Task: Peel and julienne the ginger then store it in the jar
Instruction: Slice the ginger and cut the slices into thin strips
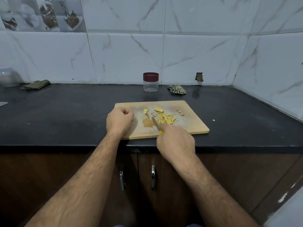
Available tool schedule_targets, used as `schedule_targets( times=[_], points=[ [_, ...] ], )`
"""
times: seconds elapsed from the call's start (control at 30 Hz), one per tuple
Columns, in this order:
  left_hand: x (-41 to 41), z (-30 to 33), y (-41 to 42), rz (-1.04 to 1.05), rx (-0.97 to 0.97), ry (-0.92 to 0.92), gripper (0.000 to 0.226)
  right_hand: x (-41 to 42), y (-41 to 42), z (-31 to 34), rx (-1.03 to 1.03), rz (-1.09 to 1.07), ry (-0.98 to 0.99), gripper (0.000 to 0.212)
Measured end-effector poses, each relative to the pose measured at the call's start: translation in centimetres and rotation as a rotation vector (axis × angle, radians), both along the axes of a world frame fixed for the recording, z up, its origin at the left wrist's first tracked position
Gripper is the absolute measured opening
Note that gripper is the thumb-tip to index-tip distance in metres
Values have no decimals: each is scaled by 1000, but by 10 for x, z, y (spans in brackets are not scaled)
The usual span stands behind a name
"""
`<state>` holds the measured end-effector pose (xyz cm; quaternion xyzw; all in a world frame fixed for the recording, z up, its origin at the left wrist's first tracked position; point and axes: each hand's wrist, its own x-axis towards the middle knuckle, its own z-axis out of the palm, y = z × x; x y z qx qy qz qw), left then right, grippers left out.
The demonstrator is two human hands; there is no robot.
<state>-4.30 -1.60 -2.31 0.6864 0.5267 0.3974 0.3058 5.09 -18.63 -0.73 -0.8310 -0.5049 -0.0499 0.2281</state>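
A wooden cutting board (193, 123) lies on the black counter. On it sits a pile of julienned ginger strips (167, 118), an uncut ginger chunk (159, 109) behind the pile, and a thin slice (145, 111) to the left. Small trimmings (180, 112) lie at the board's right. My right hand (176, 141) grips a yellow-handled knife (155, 122), its blade flat against the left side of the strips. My left hand (119, 121) rests as a closed fist on the board's left end. A clear jar (150, 82) with a maroon lid stands behind the board, by the wall.
A crumpled checked cloth (176, 89) lies right of the jar, a folded green cloth (36, 84) at the far left beside a glass container (9, 77). One ginger bit (213, 120) lies on the counter right of the board. Cabinet handles (153, 176) show below the counter edge.
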Motion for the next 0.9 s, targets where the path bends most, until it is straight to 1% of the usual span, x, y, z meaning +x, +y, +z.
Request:
schedule_targets(
  times=[0.17,0.27,0.33,0.43,0.47,0.57,0.63,0.73,0.83,0.9],
  points=[
    [0,0,-1,-12,8,28,20,10,1,4,-46,-55,36,46],
    [0,1,5,-32,-11,72,20,12,-2,11,-42,-40,65,48],
    [2,6,10,-54,-34,128,19,11,3,14,-57,-31,92,40],
    [9,17,16,-107,-80,213,13,13,16,22,-120,-32,135,11],
    [12,20,18,-125,-80,243,12,13,20,25,-145,-30,154,8],
    [26,29,27,-177,46,387,18,16,31,35,-216,-17,214,13],
    [38,35,32,-218,120,434,23,18,36,38,-249,-10,255,16],
    [55,40,35,-257,123,465,24,21,41,35,-282,4,292,15],
    [66,38,37,-266,94,547,15,25,41,28,-263,18,311,14],
    [69,37,39,-269,60,569,11,26,42,26,-247,27,324,15]
  ],
)
